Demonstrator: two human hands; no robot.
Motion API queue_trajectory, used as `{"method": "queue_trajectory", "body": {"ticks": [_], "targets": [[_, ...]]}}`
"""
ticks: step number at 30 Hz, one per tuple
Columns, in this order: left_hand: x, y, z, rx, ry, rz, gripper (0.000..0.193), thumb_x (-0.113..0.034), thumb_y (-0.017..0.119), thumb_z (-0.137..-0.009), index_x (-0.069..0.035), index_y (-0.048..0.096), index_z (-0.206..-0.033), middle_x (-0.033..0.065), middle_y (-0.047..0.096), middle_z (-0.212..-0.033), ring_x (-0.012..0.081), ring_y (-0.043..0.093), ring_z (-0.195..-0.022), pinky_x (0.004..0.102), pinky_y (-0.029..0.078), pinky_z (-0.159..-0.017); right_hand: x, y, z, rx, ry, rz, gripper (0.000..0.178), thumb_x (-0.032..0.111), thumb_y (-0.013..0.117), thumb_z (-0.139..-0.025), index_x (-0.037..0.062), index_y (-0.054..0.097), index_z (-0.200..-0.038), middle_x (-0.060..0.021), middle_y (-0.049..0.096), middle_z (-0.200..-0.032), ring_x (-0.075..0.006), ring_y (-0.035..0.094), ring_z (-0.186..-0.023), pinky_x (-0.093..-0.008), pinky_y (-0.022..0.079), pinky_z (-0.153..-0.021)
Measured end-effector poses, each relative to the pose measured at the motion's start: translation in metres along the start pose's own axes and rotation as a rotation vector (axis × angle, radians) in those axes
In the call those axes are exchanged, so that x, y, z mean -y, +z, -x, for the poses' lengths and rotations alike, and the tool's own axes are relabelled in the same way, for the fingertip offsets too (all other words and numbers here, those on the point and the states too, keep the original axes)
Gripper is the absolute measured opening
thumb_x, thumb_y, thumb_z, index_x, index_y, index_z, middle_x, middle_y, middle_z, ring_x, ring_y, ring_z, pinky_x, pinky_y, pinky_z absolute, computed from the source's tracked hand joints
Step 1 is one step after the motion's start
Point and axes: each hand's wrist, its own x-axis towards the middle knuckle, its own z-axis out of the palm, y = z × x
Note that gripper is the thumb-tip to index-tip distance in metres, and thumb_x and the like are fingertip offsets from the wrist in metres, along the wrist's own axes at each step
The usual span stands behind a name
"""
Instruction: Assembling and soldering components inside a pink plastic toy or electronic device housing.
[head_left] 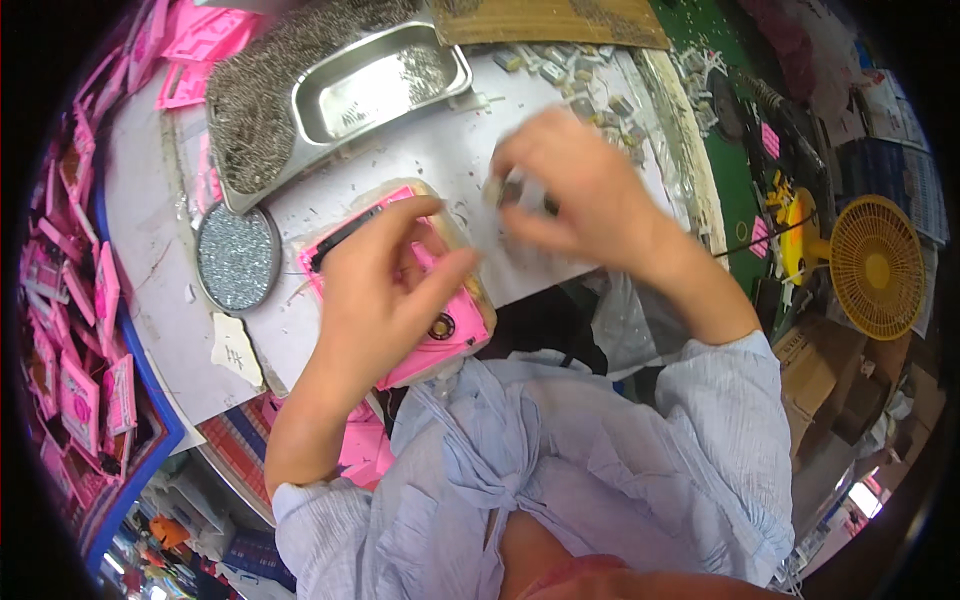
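Note:
A pink plastic housing (455, 347) lies in front of me on a pale block-like support, with a black strip along one side and a dark ring at its near end. Over it is my left hand (375, 275), thumb and forefinger spread apart; whether the other fingertips touch the housing I cannot tell. To the right, my right hand (580, 190) is raised above the white work surface and smeared by motion. Between its thumb and fingers sits a small grey metal part (508, 192), its exact kind too blurred to tell. Several small grey block-like parts (552, 72) lie scattered beyond that hand.
A metal tray (310, 150) sits at the back beside a large heap of small metal pieces (250, 110). Left of the housing stands a round dish of grey bits (238, 257). Pink housings (80, 390) pile up far left. A yellow fan (876, 268) is at right.

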Motion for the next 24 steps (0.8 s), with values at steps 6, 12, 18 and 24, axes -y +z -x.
{"method": "queue_trajectory", "body": {"ticks": [6, 12, 18, 24], "targets": [[-0.023, -0.003, -0.038, 0.442, -0.161, 0.203, 0.029, -0.023, 0.062, -0.102, 0.006, 0.067, -0.106, 0.0047, 0.065, -0.072, 0.0093, 0.063, -0.062, 0.0265, 0.048, -0.055, 0.019, -0.014, 0.016, -0.037, 0.152, -0.445, 0.022, 0.009, 0.075, -0.082, 0.0045, 0.068, -0.102, -0.0088, 0.07, -0.086, -0.025, 0.068, -0.079, -0.0355, 0.056, -0.072], [-0.017, 0.015, -0.047, 0.622, -0.327, 0.488, 0.026, -0.022, 0.057, -0.106, 0.003, 0.063, -0.111, 0.0007, 0.063, -0.083, 0.0049, 0.057, -0.071, 0.0221, 0.045, -0.061, 0.009, -0.018, 0.047, -0.125, 0.214, -0.552, 0.023, 0.001, 0.079, -0.08, 0.0018, 0.07, -0.101, -0.0104, 0.071, -0.085, -0.0249, 0.071, -0.077, -0.0338, 0.055, -0.068], [-0.035, 0.024, -0.077, 0.706, -0.252, 0.268, 0.026, -0.026, 0.06, -0.105, 0.0, 0.067, -0.103, -0.0008, 0.065, -0.08, 0.0047, 0.059, -0.072, 0.0216, 0.047, -0.063, 0.009, -0.022, 0.062, -0.233, 0.274, -0.432, 0.024, -0.002, 0.075, -0.083, 0.0002, 0.067, -0.105, -0.0098, 0.07, -0.087, -0.0219, 0.071, -0.079, -0.0313, 0.056, -0.071], [0.002, 0.005, -0.197, -0.133, 0.179, -0.426, 0.032, -0.032, 0.073, -0.091, 0.0, 0.074, -0.092, 0.0073, 0.07, -0.076, 0.0155, 0.065, -0.069, 0.0317, 0.051, -0.067, -0.007, -0.019, 0.07, -0.313, 0.613, -1.29, 0.023, -0.003, 0.067, -0.093, -0.0042, 0.06, -0.115, -0.0149, 0.071, -0.1, -0.0159, 0.069, -0.089, -0.0278, 0.058, -0.072]]}}
